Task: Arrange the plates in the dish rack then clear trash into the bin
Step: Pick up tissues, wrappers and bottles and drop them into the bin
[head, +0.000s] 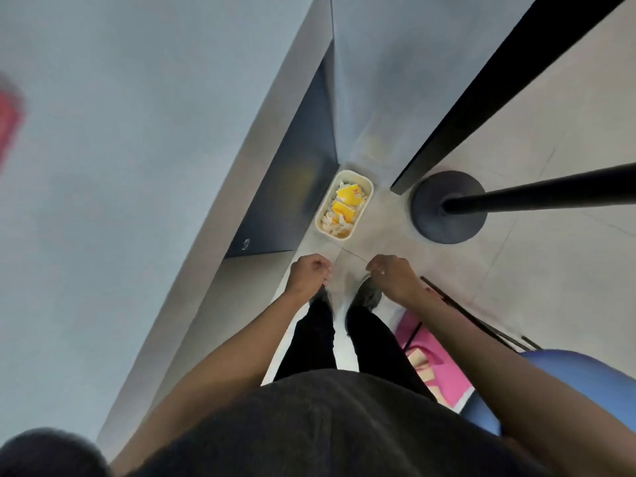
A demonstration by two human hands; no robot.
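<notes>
A cream bin (321, 208) stands on the floor ahead of my feet, against the grey counter front. Inside it lie yellow wrappers (347, 196) and crumpled white paper. My left hand (308, 273) hangs below the bin with its fingers curled and nothing visible in it. To its right, my right hand (392, 275) is at the same height, fingers also curled, with nothing seen in its grasp. Neither hand touches the bin. No plates or dish rack are in view.
A grey countertop (120, 166) fills the left side. A black round stand base (447, 206) with a pole sits right of the bin. A blue chair (585, 376) and a pink item (437, 359) are at my right. A blurred red object (8, 122) is at far left.
</notes>
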